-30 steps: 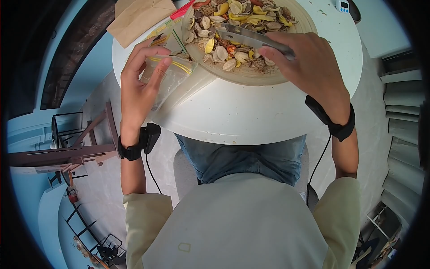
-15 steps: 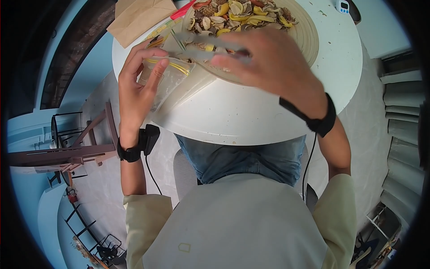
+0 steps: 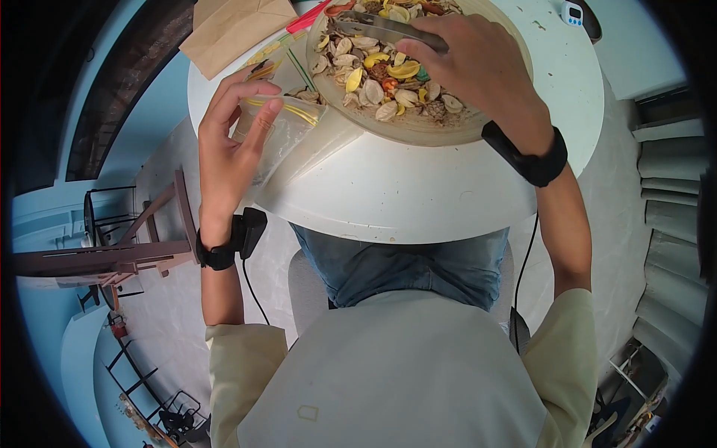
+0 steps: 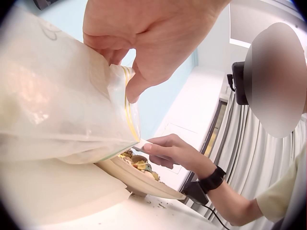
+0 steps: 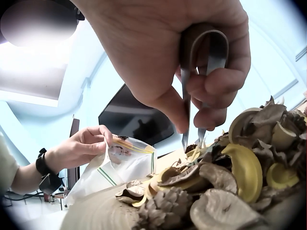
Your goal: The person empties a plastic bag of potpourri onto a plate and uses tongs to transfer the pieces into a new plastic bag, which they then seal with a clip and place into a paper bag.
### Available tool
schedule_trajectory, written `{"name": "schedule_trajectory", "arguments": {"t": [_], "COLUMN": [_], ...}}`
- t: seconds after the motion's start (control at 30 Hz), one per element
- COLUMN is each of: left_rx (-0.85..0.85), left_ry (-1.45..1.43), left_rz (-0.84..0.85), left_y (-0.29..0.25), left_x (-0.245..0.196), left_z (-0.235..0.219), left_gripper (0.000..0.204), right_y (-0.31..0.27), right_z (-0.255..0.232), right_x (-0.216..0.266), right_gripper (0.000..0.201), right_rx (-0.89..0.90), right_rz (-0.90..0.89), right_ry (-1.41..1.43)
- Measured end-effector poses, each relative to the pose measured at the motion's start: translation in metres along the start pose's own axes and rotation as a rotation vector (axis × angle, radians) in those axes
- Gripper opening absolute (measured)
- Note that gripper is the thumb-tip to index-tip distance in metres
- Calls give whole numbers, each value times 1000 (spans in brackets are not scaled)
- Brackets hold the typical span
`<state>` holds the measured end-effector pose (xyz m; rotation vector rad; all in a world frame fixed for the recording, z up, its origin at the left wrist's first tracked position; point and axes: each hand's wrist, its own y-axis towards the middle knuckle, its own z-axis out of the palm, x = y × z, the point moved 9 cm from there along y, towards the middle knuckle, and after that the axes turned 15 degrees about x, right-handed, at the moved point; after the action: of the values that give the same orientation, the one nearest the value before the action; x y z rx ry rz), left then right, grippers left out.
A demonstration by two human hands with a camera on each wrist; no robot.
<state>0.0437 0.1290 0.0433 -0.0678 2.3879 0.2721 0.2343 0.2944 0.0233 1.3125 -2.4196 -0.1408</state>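
My left hand (image 3: 231, 145) holds a clear zip-lock bag (image 3: 287, 142) by its rim, thumb on one side and fingers on the other, so its mouth gapes toward the plate. In the right wrist view, the bag (image 5: 127, 165) shows its yellow and green zip strips and dark bits inside. My right hand (image 3: 485, 78) grips metal tongs (image 3: 385, 31) over a round, light wooden plate (image 3: 455, 133). Dried potpourri (image 3: 366, 75) is heaped there: yellow and brown petals, pods and a small pine cone (image 5: 165, 208). The tongs' tips reach down into the heap.
A brown paper bag (image 3: 235, 33) lies at the back left of the round white table (image 3: 373, 194), beside a pink-red strip (image 3: 308, 15). A small white timer (image 3: 572, 13) sits at the back right. Crumbs are scattered on the tabletop near the plate.
My right hand swung left with the tongs to the bag's mouth, then back over the plate and farther into the heap. The left hand with the bag has barely moved.
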Motion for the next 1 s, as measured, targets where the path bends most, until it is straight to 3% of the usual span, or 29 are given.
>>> {"name": "schedule_trajectory", "arguments": {"t": [0.07,0.13,0.23,0.33,0.47,0.53,0.57,0.63,1.0], "left_rx": [-4,-4,-1,10,12,9,8,12,13], "left_ry": [8,-15,9,-20,3,-11,-11,-21,-21], "left_rz": [3,10,19,22,14,8,8,-22,-2], "left_y": [1,1,2,1,0,0,-1,0,0], "left_x": [0,-1,-3,-2,-2,-1,-1,1,0], "left_z": [-1,0,2,4,3,3,3,3,4], "left_gripper": [14,14,14,14,14,14,14,14,15], "right_y": [-7,-13,-19,-31,-24,-21,-18,-12,-4], "right_z": [-5,-17,-8,-1,-3,-20,-23,-35,-14], "right_x": [7,30,57,80,64,46,38,27,-6], "right_gripper": [50,31,32,32,33,32,32,49,51], "right_rx": [17,1,129,61,180,6,6,-78,-12], "right_rz": [23,-67,-139,-235,-127,-89,-90,-37,4], "right_ry": [82,169,187,211,222,212,211,-217,-143]}}
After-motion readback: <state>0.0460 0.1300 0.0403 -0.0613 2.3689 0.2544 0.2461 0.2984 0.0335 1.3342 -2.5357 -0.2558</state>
